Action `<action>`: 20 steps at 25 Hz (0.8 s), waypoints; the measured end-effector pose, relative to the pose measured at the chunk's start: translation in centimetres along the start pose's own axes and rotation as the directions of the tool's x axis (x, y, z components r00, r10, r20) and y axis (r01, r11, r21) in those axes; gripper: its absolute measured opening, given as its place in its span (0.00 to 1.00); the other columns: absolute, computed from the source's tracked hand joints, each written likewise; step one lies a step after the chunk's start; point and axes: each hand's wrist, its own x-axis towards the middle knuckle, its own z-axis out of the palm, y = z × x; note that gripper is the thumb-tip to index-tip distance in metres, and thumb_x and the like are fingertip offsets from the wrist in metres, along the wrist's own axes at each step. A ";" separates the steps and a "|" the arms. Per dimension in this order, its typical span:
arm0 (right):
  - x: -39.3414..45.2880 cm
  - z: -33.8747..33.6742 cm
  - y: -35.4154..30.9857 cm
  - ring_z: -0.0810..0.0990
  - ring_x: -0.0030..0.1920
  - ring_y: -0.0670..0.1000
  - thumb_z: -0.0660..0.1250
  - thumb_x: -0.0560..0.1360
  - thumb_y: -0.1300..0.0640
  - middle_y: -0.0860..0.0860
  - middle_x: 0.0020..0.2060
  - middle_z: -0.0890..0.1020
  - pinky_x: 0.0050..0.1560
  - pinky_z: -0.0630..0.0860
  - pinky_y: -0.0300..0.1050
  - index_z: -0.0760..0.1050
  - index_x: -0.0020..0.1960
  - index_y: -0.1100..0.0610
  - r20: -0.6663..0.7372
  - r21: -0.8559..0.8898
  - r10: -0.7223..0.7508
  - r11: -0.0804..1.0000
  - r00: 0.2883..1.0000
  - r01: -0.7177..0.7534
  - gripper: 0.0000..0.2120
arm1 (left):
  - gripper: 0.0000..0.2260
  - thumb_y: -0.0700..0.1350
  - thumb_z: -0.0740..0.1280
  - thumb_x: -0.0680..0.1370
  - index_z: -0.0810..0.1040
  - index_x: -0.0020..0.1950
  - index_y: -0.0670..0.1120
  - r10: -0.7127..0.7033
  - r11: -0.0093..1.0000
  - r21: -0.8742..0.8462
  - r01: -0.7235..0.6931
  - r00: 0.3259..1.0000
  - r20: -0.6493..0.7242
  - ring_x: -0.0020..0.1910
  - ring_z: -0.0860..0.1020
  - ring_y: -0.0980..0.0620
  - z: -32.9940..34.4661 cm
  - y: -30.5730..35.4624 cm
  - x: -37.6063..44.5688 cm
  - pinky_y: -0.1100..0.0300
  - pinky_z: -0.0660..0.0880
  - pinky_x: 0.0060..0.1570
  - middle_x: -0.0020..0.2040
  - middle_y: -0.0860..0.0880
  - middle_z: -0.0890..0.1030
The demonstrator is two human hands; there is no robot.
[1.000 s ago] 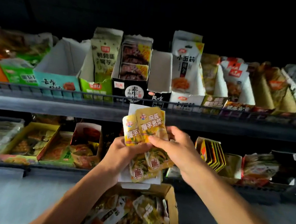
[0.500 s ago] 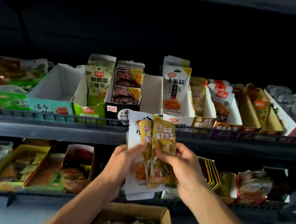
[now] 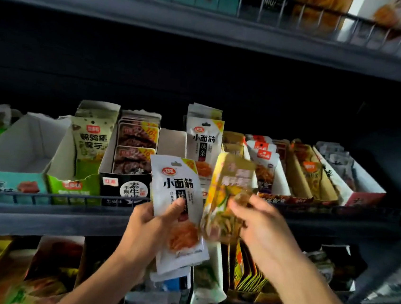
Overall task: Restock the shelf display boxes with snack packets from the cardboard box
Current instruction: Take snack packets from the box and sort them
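Shelves of dark grey metal with low wire rails fill the dim view, the middle shelf lined with open display boxes of packets. Left hand grips white snack packets, thumb across the front; right hand pinches a blurred yellow packet in its fingers, before the boxes.

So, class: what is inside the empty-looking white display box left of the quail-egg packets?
The white display box shows only bare white walls and floor; no packets are visible in it. Its teal front panel hides the floor's nearest strip, so something flat lying there cannot be ruled out.
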 end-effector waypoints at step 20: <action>12.7 -1.7 -1.6 0.75 0.62 0.56 0.69 0.76 0.49 0.53 0.61 0.78 0.60 0.72 0.53 0.71 0.67 0.54 0.014 -0.992 -0.723 0.076 0.690 0.100 0.22 | 0.12 0.45 0.69 0.76 0.83 0.54 0.39 0.024 0.998 -0.065 -0.021 0.999 0.047 0.45 0.85 0.40 -3.3 1.7 1.9 0.50 0.83 0.42 0.47 0.40 0.86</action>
